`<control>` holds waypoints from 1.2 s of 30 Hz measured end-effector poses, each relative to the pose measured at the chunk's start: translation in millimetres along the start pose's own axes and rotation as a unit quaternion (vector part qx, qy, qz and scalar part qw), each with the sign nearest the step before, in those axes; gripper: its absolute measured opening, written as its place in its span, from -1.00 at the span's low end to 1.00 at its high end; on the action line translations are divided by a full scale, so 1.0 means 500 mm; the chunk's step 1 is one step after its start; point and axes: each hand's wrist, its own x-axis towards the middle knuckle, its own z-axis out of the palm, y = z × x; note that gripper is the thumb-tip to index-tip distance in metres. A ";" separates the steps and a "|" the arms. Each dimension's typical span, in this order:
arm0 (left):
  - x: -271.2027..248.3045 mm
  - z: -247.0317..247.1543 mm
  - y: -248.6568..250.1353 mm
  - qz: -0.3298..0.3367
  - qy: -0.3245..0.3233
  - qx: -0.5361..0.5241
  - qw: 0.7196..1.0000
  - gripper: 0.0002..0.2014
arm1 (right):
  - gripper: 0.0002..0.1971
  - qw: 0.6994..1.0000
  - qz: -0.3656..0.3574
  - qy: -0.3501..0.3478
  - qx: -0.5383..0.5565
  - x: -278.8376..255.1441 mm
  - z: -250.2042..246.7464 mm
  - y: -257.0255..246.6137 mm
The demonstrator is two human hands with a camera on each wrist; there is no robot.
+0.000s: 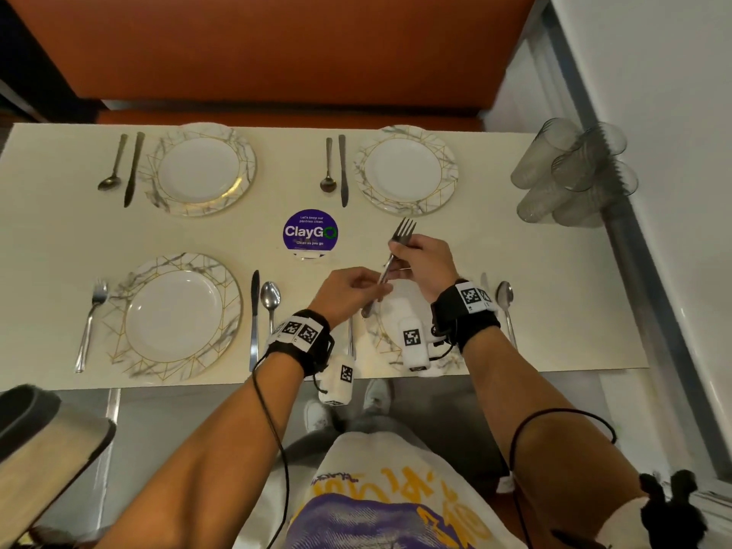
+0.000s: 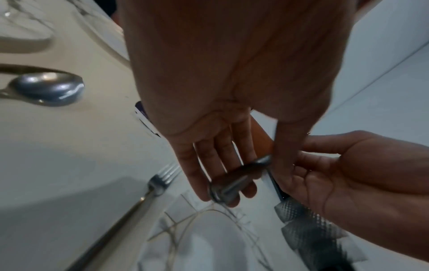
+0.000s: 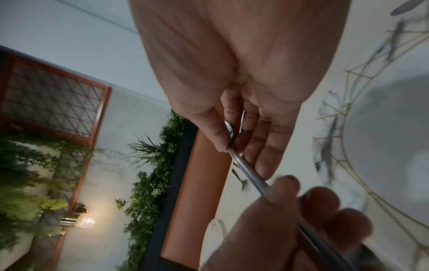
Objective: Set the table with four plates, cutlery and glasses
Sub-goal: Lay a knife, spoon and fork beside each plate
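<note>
Both hands are holding one silver metal fork in the air above the near right marble-patterned white plate, at about five o'clock on the cream table. The right hand is pinching the fork's neck between thumb and fingers, tines pointing toward twelve o'clock. The left hand is gripping the handle end with curled fingers. The left wrist view is showing what the head view mostly hides: another fork lying just beside that plate's rim. The right wrist view is showing the thumb and forefinger pressing the stem. Four clear plastic tumblers are standing clustered at two o'clock.
</note>
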 end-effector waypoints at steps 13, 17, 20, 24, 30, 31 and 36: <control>-0.021 -0.110 0.092 -0.009 0.007 -0.363 0.932 -0.79 | -0.90 0.998 -0.038 -0.025 0.051 -0.100 -0.008 -0.014; 0.016 -0.096 0.128 0.010 0.040 -0.346 0.937 -0.78 | -0.90 0.995 -0.069 -0.018 -0.067 -0.079 -0.004 -0.009; 0.047 -0.068 0.152 0.018 0.050 -0.312 0.949 -0.86 | -0.87 0.980 -0.113 0.005 -0.162 -0.036 -0.021 -0.023; 0.102 -0.024 0.185 0.016 0.062 -0.264 0.962 -0.90 | -0.92 0.968 -0.145 -0.002 -0.207 0.023 -0.067 -0.052; 0.225 0.045 0.242 -0.021 0.085 -0.229 0.970 -0.86 | -0.91 0.974 -0.111 -0.020 -0.197 0.155 -0.168 -0.085; 0.245 0.055 0.250 -0.026 0.088 -0.223 0.970 -0.84 | -0.88 0.975 -0.106 -0.014 -0.195 0.182 -0.187 -0.092; 0.323 0.087 0.259 -0.054 0.108 -0.202 0.972 -0.80 | -0.77 0.983 -0.051 0.054 -0.169 0.324 -0.281 -0.105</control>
